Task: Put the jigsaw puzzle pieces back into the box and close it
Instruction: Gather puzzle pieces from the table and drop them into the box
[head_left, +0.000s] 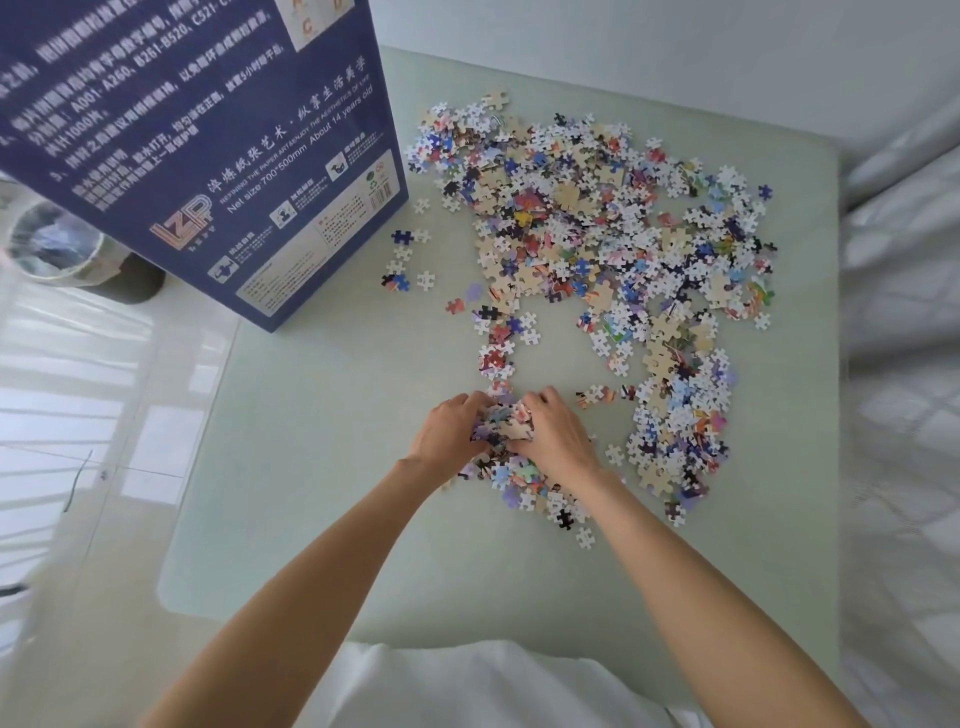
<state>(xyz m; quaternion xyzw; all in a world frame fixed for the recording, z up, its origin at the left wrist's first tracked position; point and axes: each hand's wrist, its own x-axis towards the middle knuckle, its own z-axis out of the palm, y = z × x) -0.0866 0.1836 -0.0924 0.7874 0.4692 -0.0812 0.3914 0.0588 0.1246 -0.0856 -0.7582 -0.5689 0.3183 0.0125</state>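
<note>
A big heap of loose jigsaw pieces spreads over the pale green table, thickest at the back and trailing down the right side. Near the table's middle, my left hand and my right hand cup a small mound of pieces between them, fingers curled round it from both sides. More pieces lie under and just below my hands. The dark blue puzzle box, printed with white text, stands at the back left, its printed face toward me; its opening is out of view.
The table's left edge runs close to a glossy tiled floor with a round bin behind the box. White bedding lies along the right edge. My white clothing shows at the bottom.
</note>
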